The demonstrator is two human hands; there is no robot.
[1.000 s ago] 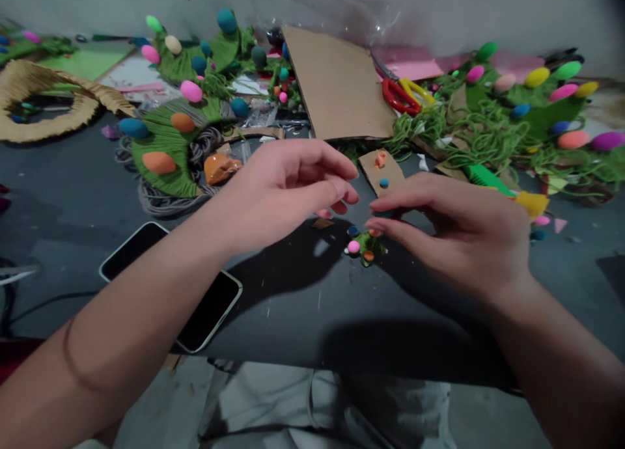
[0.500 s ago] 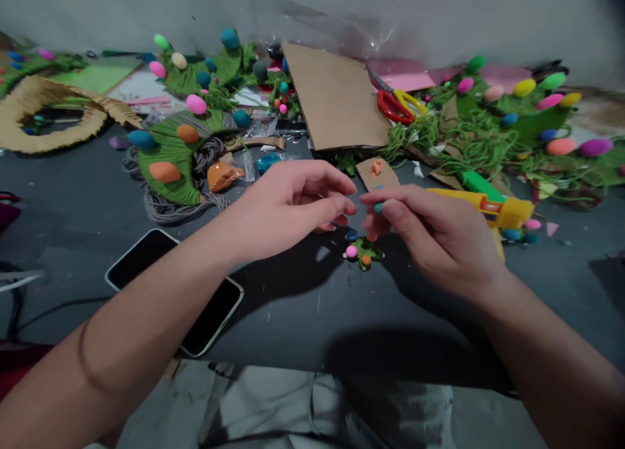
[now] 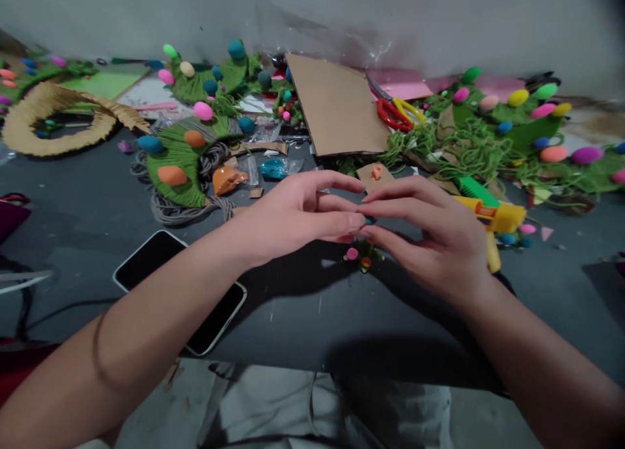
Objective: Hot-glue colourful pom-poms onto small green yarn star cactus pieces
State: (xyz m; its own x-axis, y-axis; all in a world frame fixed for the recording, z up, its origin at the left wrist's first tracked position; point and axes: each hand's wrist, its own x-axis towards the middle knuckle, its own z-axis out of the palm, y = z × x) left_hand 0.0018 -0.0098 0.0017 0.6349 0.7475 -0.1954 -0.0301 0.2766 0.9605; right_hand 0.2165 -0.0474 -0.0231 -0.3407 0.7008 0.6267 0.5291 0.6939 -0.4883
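My left hand (image 3: pixel 305 211) and my right hand (image 3: pixel 432 231) meet at the fingertips over the table. Pinched between them is a small teal clay ball (image 3: pixel 370 220), mostly covered by the fingers. My left thumb presses against its near side, while my right thumb and fingers close on it from the right. Just below the fingertips lies a small green decoration (image 3: pixel 362 257) with pink and orange balls on it, partly in shadow. Behind the hands, a cardboard scrap (image 3: pixel 375 174) carries a bit of orange clay.
A yellow glue gun (image 3: pixel 510 218) lies right of my right hand. Two phones, the upper one (image 3: pixel 149 260) and the lower one (image 3: pixel 219 319), rest beneath my left forearm. Farther back are red-and-yellow scissors (image 3: pixel 394 114), a cardboard sheet (image 3: pixel 336 110), green yarn (image 3: pixel 469 143) and wrapped orange clay (image 3: pixel 228 179).
My hands have come together. My right hand, with the teal clay ball, has shifted left and its fingers have straightened; the ball now touches my left fingertips. The view has shifted slightly.
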